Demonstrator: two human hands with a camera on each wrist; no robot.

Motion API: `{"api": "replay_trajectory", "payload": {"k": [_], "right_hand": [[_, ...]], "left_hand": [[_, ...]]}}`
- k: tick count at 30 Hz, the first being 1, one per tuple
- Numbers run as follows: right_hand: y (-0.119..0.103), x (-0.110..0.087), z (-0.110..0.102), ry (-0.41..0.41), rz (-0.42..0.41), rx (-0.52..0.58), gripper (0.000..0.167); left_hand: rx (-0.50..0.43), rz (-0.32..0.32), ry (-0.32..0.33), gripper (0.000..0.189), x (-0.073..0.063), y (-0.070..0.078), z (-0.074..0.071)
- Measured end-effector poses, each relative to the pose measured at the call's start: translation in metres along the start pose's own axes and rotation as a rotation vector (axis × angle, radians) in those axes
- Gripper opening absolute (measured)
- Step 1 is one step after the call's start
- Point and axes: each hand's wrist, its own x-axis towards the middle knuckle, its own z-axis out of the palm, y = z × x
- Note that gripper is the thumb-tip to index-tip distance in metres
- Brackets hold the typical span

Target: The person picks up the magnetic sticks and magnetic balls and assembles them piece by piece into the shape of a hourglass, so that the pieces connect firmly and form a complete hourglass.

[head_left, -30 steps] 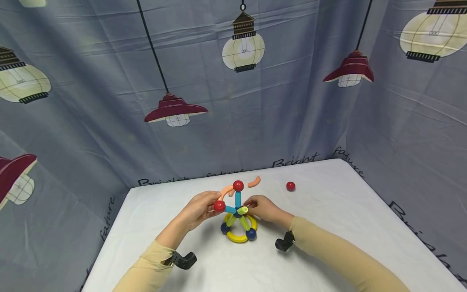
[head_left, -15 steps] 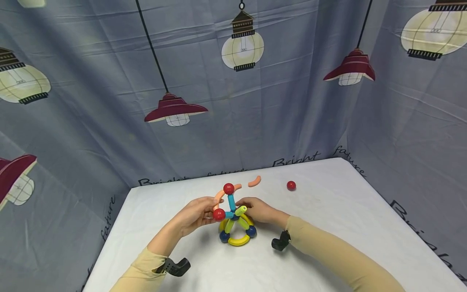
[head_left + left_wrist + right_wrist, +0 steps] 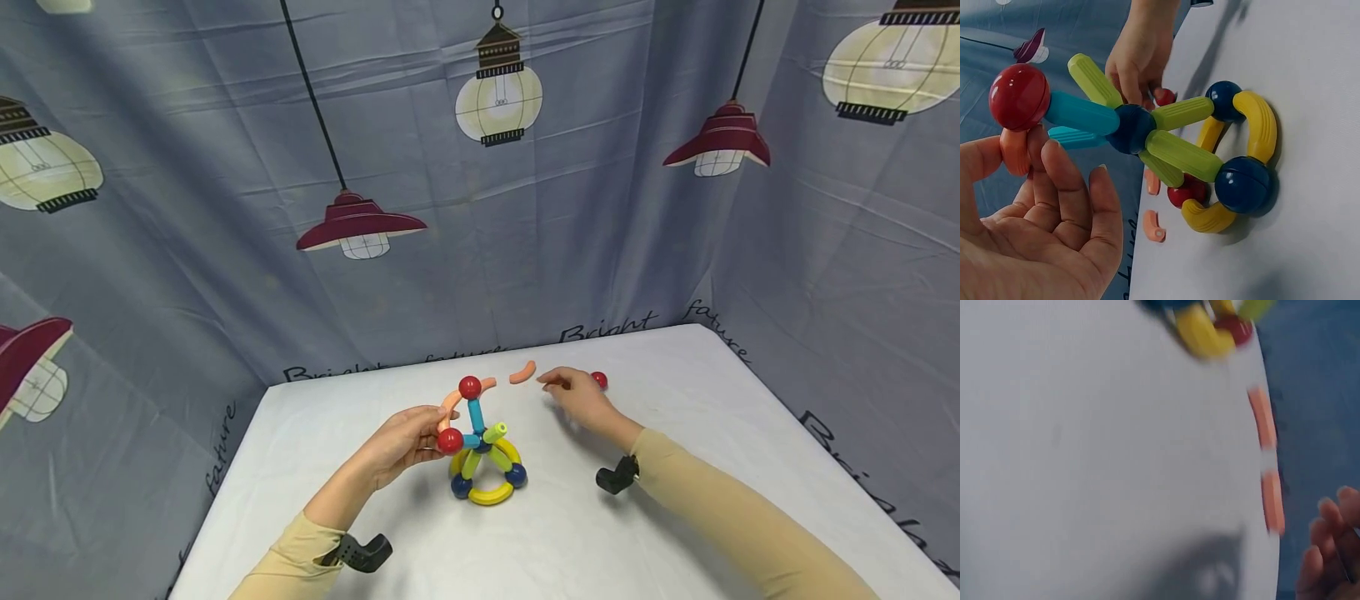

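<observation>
A magnetic stick-and-ball model stands on the white table, with a base ring of yellow curved sticks [image 3: 491,497] and dark blue balls [image 3: 515,475]. Lime green sticks rise to a central blue ball [image 3: 1132,129], from which cyan sticks [image 3: 476,415] lead to red balls [image 3: 450,441]. My left hand [image 3: 405,442] pinches an orange curved stick [image 3: 1015,153] that meets a red ball, at the model's left side. Over the table to the right, my right hand [image 3: 581,396] is off the model, its fingers loosely bent and holding nothing visible. It hovers between a loose orange stick [image 3: 522,372] and a loose red ball [image 3: 599,380].
Another orange stick [image 3: 489,383] lies behind the model's top red ball. Beyond the table's [image 3: 660,517] back edge hangs a grey-blue curtain [image 3: 600,208] printed with lamps. A black wrist camera [image 3: 618,475] sits on the right wrist.
My right hand has left the model's right side and moved right and away toward the loose red ball. Earlier, the model's top tilted left; over the last half second the left hand has stayed nearly still.
</observation>
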Motion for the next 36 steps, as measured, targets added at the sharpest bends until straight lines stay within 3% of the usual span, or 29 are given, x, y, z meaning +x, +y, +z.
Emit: {"api": "replay_trajectory", "payload": {"k": [6, 11, 17, 25, 36], "right_hand": [[0.028, 0.004, -0.047, 0.150, 0.033, -0.055, 0.030], [0.047, 0.005, -0.066, 0.145, 0.104, -0.095, 0.039], [0.064, 0.007, -0.069, 0.067, 0.145, -0.107, 0.055], [0.067, 0.008, -0.067, 0.030, 0.175, -0.117, 0.065], [0.070, 0.012, -0.057, 0.049, 0.142, -0.211, 0.051]], "left_hand": [[0.001, 0.004, 0.002, 0.047, -0.001, 0.000, 0.001], [0.004, -0.004, 0.010, 0.057, -0.001, 0.000, 0.002], [0.001, 0.000, 0.013, 0.054, -0.002, -0.001, 0.003], [-0.024, -0.006, 0.018, 0.055, -0.001, -0.001, 0.005], [-0.042, 0.006, 0.041, 0.051, -0.001, -0.003, 0.007]]}}
